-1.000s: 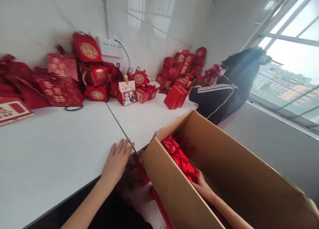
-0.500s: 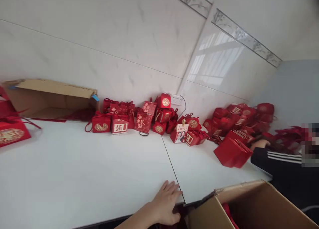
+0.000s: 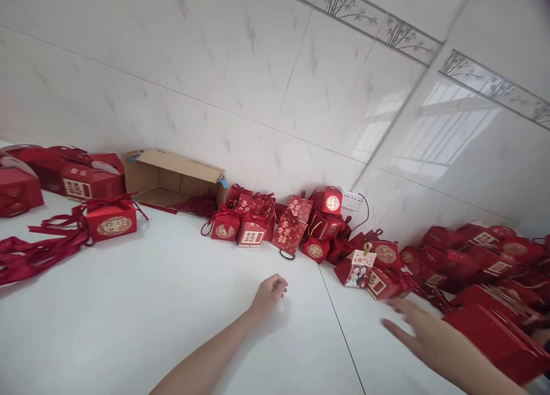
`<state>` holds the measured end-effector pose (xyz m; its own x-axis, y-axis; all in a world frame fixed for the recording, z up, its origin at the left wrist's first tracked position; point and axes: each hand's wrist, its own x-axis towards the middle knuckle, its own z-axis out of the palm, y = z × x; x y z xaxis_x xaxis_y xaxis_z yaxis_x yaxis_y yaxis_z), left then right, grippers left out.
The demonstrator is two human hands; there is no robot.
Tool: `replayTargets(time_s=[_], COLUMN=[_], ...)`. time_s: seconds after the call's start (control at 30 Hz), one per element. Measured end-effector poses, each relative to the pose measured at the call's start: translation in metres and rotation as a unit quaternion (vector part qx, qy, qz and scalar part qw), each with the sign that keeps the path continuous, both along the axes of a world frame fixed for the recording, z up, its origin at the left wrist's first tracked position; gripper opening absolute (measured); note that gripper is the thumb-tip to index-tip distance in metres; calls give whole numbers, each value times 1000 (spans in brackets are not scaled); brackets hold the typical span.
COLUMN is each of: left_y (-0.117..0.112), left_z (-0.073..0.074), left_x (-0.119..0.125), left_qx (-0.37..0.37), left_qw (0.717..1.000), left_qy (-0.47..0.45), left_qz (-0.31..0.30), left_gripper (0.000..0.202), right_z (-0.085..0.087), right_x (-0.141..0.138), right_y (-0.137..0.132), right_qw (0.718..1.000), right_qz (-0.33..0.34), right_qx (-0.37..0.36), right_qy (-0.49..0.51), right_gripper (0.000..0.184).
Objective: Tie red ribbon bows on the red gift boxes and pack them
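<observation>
Left hand (image 3: 267,295), grip loosely closed, has worktop (image 3: 172,303) between it and the boxes (image 3: 252,234); right hand (image 3: 423,329), grip spread, is across the seam (image 3: 339,320).

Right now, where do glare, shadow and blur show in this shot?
In the head view, pale barred glare lies on the tiled wall at right; same view, the right grip looks smeared, the left grip crisper, with a faint shadow beside it on the white table; also there, red boxes near the right edge look soft.
</observation>
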<state>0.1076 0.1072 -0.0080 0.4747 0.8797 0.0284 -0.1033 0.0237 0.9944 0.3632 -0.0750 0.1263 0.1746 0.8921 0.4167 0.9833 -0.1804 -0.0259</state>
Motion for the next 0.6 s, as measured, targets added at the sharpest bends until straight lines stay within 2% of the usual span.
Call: replayTargets(time_s=[0.07,0.1,0.2,0.3,0.37,0.47,0.6], left_y=[8,12,18,22,23,23,24], left_z=[2,3,4,3,2,1,1], left_x=[-6,-9,-17,-22,-23,-22,-22], left_qx=[4,5,13,11,8,6,7], left_qw=[998,997,989,980,976,974,971], left_qy=[-17,-25,-41,-47,-49,-51,-58], left_qz=[55,78,141,194,213,220,232], left_gripper=[17,18,19,21,23,23,24], right_z=[-8,-13,-30,-48,-58,-69,-73], right_x=[-45,-71,-144,-196,-218,-234,-234], right_y=[65,96,178,238,266,291,293], right_qw=[991,986,980,982,980,967,959], right_qz=[75,93,131,112,63,11,22], right_qx=[-86,-104,-95,-68,-44,-19,-14], right_qy=[63,87,115,138,185,254,281], right_gripper=[30,27,30,50,64,81,77])
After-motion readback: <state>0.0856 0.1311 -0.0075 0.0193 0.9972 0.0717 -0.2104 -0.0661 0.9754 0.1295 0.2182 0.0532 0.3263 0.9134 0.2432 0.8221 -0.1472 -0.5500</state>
